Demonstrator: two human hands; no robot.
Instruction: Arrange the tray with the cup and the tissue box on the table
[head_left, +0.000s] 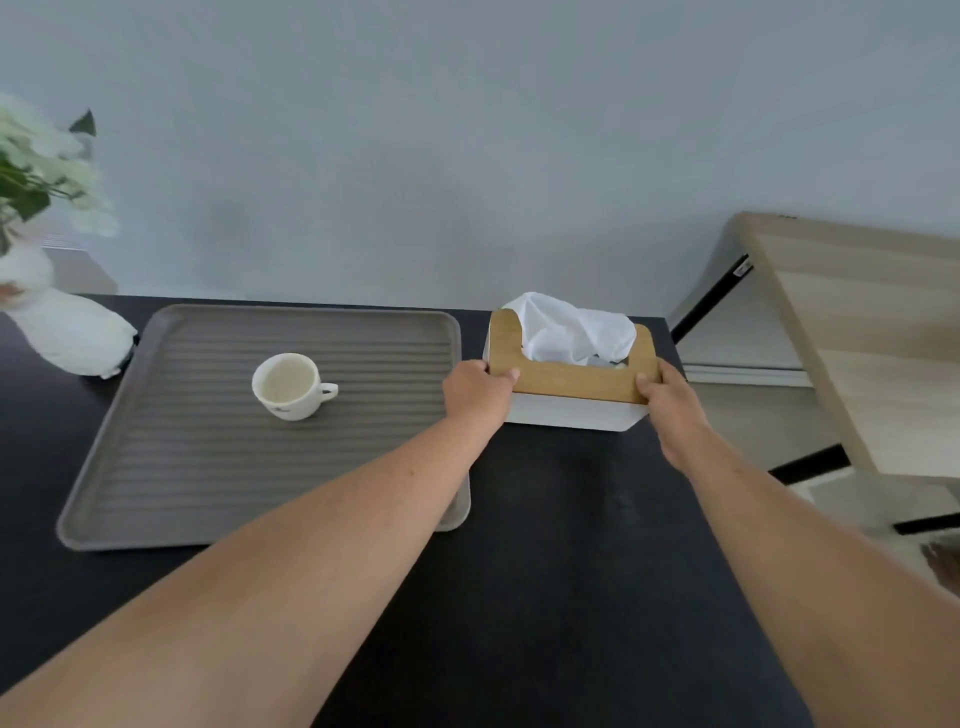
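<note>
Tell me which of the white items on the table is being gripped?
The tissue box, gripped by left hand and right hand. The cup sits untouched on the tray.

I take this for a home or a small lounge corner — nothing here speaks of a workshop or lab. I see a dark table (571, 545) against a plain pale wall (467, 156), a white vase (67, 327) of white flowers (41, 166) at its far left corner, a grey ribbed tray (208, 467), and a light wooden table (872, 332) to the right — ordinary household furnishing.
</note>
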